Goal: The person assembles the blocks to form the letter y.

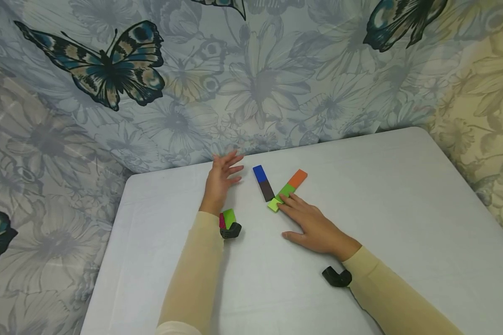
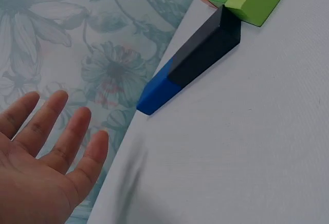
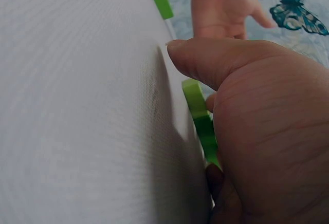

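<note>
My right hand (image 1: 316,228) reaches over the table with its fingers extended, and the fingertips touch a row of blocks. That slanted row has a light green block (image 1: 274,205) at the near end, a green block (image 1: 286,190) in the middle and an orange block (image 1: 298,177) at the far end. Left of it, a blue block (image 2: 157,91) and a dark block (image 2: 205,49) lie end to end, the dark one's near end by the light green block. My left hand (image 1: 220,186) is held beside the blue block, fingers spread and holding nothing.
By the left wrist lie another green block (image 1: 229,217) and a magenta block (image 1: 222,221), partly hidden by the black wrist camera (image 1: 231,231). A white table (image 1: 402,209) carries everything. Behind it is a wall with butterfly and flower patterns (image 1: 260,79).
</note>
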Demonstrator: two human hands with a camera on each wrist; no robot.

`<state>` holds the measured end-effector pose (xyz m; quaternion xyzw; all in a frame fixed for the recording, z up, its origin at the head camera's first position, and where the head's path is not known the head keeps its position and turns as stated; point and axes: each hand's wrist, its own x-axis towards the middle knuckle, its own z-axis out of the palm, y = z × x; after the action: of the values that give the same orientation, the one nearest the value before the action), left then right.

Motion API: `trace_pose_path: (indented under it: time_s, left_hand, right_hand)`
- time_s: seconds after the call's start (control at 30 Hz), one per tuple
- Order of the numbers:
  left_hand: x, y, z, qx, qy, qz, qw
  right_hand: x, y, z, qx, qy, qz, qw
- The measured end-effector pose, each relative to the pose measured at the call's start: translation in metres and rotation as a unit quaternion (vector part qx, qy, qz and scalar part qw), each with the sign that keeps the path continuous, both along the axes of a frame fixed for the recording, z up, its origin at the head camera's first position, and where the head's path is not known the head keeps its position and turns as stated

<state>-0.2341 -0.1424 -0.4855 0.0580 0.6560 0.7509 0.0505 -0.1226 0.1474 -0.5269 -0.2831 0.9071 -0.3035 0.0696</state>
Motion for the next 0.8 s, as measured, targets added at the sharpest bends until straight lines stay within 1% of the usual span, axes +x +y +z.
trace_pose_path:
  time_s: [0.1,0.2,0.3,0.53,0.67,0.8]
  left_hand:
    - [0.005,-0.004,0.005,0.006,0.012,0.001,0.9999]
    - [0.01,-0.009,0.009,-0.002,0.028,0.0,0.9996]
    - [0.016,-0.013,0.011,-0.007,0.037,0.001,0.9993]
    - [0.029,-0.023,0.014,0.002,0.043,0.002,0.9991]
    - [0.038,-0.027,0.016,-0.005,0.041,0.006,0.9991]
    - [0.046,-0.031,0.015,-0.012,0.036,0.01,0.9992]
  right_hand:
    - [0.0,0.001,0.001,-0.005,-0.001,0.002,1.0]
    - [0.0,0.001,0.001,-0.006,-0.001,0.002,1.0]
    - [0.001,0.001,0.001,-0.007,-0.002,0.003,1.0]
    - [0.001,0.001,0.002,-0.012,-0.003,0.003,0.9999]
    - [0.001,0.001,0.002,-0.011,-0.001,0.004,0.9999]
    - [0.001,0.001,0.001,-0.01,0.003,0.004,0.9999]
